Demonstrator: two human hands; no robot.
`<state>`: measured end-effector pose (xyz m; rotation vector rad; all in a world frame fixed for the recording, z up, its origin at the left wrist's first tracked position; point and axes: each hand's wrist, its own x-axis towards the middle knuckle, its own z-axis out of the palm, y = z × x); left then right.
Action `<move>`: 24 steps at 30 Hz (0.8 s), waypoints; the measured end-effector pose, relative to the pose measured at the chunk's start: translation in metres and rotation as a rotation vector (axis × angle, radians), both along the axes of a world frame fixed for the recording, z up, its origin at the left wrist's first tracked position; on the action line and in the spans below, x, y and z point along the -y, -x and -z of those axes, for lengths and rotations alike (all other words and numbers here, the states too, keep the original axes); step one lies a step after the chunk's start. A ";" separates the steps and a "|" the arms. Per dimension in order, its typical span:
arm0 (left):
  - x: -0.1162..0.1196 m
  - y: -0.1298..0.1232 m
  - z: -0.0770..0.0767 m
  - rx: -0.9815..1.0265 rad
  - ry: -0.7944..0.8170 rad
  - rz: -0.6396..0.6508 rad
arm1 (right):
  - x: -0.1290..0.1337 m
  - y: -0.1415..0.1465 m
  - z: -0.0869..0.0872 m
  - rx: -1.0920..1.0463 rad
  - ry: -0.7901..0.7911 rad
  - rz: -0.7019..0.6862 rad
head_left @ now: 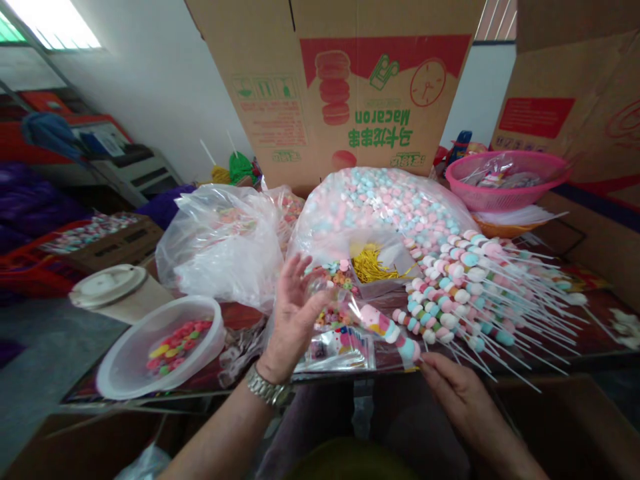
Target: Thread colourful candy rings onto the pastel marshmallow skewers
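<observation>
While your right hand (460, 390) pinches the stick end of one candy skewer (393, 333), already inside a clear sleeve (351, 305) just left of the skewer pile (465, 293), your left hand (293, 313) stands loosely open by the sleeve's far end, no grip evident, and the pile's many skewers look bare.

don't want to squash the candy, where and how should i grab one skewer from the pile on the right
Probably by its bare stick, coming in from the right. In the pile, the candies bunch toward the left and the thin sticks fan out rightward, some slanting toward the person, so a stick end should be easiest to pinch. The right hand is nearest.
</observation>
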<state>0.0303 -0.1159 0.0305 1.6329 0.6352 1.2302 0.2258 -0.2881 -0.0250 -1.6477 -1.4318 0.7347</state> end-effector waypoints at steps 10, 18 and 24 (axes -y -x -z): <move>0.038 -0.046 0.011 0.474 0.856 0.137 | -0.026 0.058 0.004 -0.467 0.161 -0.079; 0.053 -0.050 0.025 0.428 1.045 0.048 | -0.034 0.070 0.006 -0.307 0.002 0.042; 0.063 -0.053 0.041 0.334 1.084 0.093 | -0.031 0.078 0.011 -0.145 -0.110 0.093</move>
